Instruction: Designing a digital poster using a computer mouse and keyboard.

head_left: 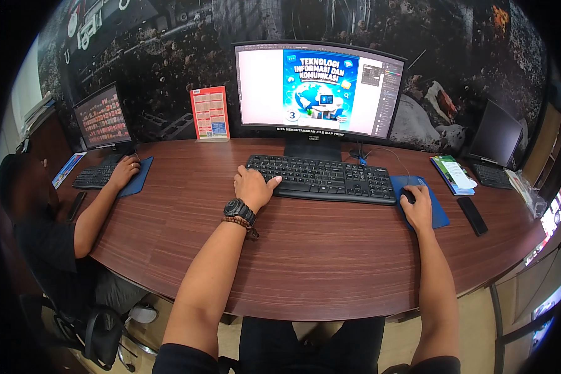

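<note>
My left hand (254,186) rests at the left end of a black keyboard (321,177), its fingers over the keys and the thumb stretched out to the side. A black watch (239,210) and beaded bracelets circle that wrist. On the right, my right hand (420,210) is wrapped over a dark computer mouse (408,196), which sits on a blue mouse pad (440,215). Behind the keyboard stands a wide monitor (258,87), showing a blue cover design with a globe and a desk computer inside an editing window.
A red and white desk calendar (209,113) stands left of the monitor. To the right are booklets (453,174), a black phone (472,215), and another dark screen (495,135). At left a co-worker in dark clothes (47,249) sits by a second monitor (103,116), one hand on a blue pad.
</note>
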